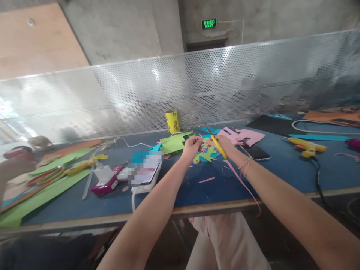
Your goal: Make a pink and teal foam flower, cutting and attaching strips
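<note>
My right hand (pixel 225 144) is closed round the yellow handles of a pair of scissors (pixel 211 135), whose blades point up and away to the left. My left hand (pixel 192 144) is pinched shut on a small pink paper piece right beside the blades. A long pink paper strip (pixel 242 182) trails from the hands down past my right wrist and over the table edge. Green paper cutouts (pixel 207 155) lie on the blue table (pixel 112 202) just under the hands.
A phone (pixel 255 152), pink paper (pixel 244 135), a yellow glue gun (pixel 308 147) with its cable, and a yellow can (pixel 172 121) lie around. Green sheets (pixel 45 187), a pink box (pixel 105 183) and a white device (pixel 144 180) sit left. A perforated metal screen (pixel 197 90) backs the table.
</note>
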{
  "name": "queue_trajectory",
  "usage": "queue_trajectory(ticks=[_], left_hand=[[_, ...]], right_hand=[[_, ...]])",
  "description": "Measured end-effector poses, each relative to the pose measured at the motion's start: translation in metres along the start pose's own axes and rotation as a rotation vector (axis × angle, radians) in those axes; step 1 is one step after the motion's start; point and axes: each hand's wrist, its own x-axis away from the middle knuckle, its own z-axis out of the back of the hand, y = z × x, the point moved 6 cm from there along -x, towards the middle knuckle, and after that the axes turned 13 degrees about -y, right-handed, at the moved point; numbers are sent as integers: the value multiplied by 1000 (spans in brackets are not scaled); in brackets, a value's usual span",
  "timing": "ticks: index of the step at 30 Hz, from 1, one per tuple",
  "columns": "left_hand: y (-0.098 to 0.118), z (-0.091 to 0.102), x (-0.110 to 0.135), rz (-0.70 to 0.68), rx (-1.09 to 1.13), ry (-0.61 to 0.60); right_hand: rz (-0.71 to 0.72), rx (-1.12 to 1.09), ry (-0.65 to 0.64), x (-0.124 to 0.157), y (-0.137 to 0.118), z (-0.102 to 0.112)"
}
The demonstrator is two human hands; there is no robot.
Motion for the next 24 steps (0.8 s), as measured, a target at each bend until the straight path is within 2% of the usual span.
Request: queue_trajectory(ticks=[10,17,21,24], left_hand=[[1,-15,4,57,-101,-179],[-2,-18,4,66,-208,-241],[0,-18,4,60,-165,-235],[4,-9,4,34,-78,-108]], right_hand=[[40,-19,-5,3,-7,6],[76,40,-26,1,-3,2],[76,64,-22,2,-5,4],[48,2,-17,2,-3,7]])
